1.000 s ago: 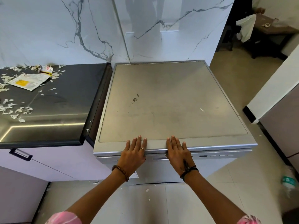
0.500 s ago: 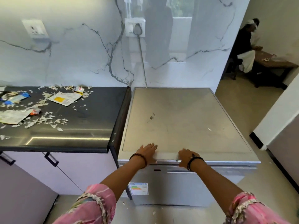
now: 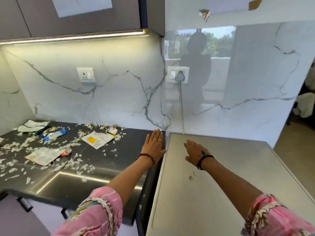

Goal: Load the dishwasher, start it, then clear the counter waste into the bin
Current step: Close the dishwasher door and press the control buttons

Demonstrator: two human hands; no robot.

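Big marble wall (image 3: 119, 92) fills the back, with a dark cabinet (image 3: 76, 16) up top left and a light strip under it. Two sockets on the wall: one (image 3: 85, 74) over the counter, another (image 3: 178, 74) with a plug in it and a cord dropping down behind the dishwasher.

The dishwasher (image 3: 221, 193) sits on the right, only its flat steel top showing from here. Its long axis runs from the near edge back to the wall, and the back edge butts up against the marble. Can't see the door or panel from this angle.

Just left of it, touching side to side, is the black counter (image 3: 95, 186), lower left of the view. The waste is all over its left and back part: white scraps (image 3: 34, 143) scattered everywhere, a flat packet (image 3: 98, 139) with a yellow square near the back middle, a torn wrapper (image 3: 46, 155) with orange bits closer in, a blue wrapper (image 3: 54, 134) further left, and a small red-and-white sachet (image 3: 111, 130) by the wall.

Left hand (image 3: 154, 145) is stretched out over the counter's right edge, fingers straight and together, pointing at the wall, holding nothing. Right hand (image 3: 196, 153) hovers flat over the dishwasher top, fingers relaxed and spread, also empty. Both wrists have bead bands, pink sleeves (image 3: 95, 213) down low.
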